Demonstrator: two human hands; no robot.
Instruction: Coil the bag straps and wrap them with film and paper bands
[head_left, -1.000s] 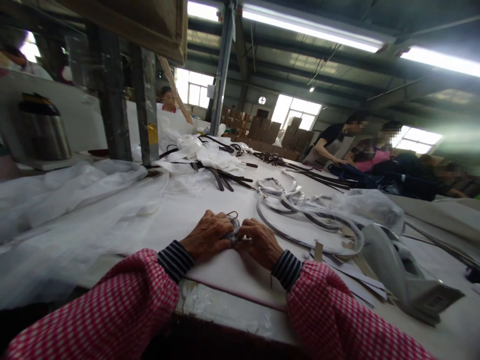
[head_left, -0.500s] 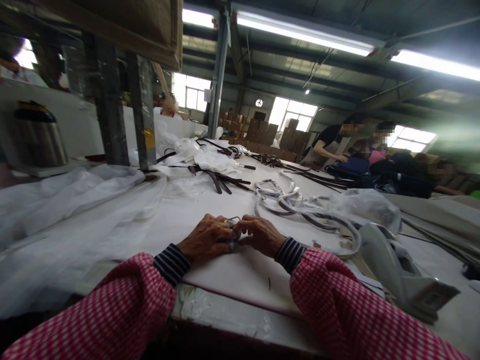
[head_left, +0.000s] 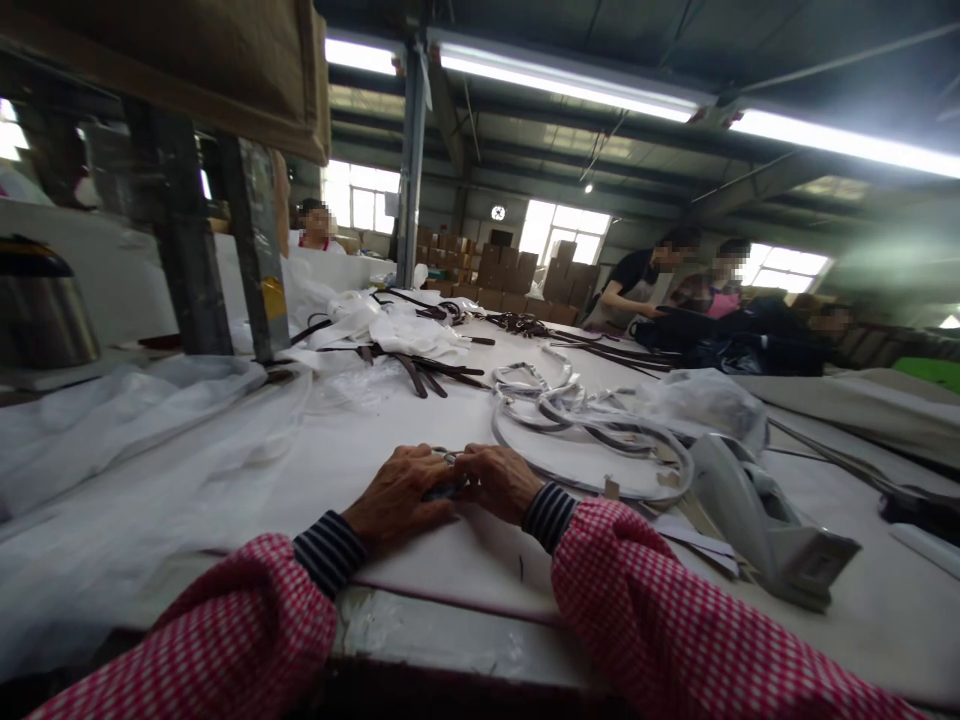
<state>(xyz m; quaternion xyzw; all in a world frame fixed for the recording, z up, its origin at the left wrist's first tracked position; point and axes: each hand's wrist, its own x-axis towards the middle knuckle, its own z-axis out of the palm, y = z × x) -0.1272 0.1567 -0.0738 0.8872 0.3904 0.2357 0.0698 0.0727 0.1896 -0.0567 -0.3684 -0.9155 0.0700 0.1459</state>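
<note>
My left hand (head_left: 405,498) and my right hand (head_left: 498,482) meet over the white table (head_left: 450,565), near its front edge. Between them is a small item (head_left: 448,488), dark with a shiny metallic part at the top, mostly covered by my fingers. The fingers of both hands are bent and closed around it, and what exactly it is cannot be made out. Just in front of my right hand lie coiled grey-white straps (head_left: 585,425). A short dark thread (head_left: 522,568) rests on the table below my right hand.
A grey tape dispenser (head_left: 765,520) stands at right, beside a clear plastic bag (head_left: 701,400). Dark straps (head_left: 424,370) lie beyond my hands. Plastic sheeting (head_left: 135,420) covers the left, near metal posts and a steel flask (head_left: 45,310). Several people are farther back.
The whole view has shifted, so the surroundings appear farther left. My hands remain together on the small item, with my right hand's fingers now closer to my left hand's.
</note>
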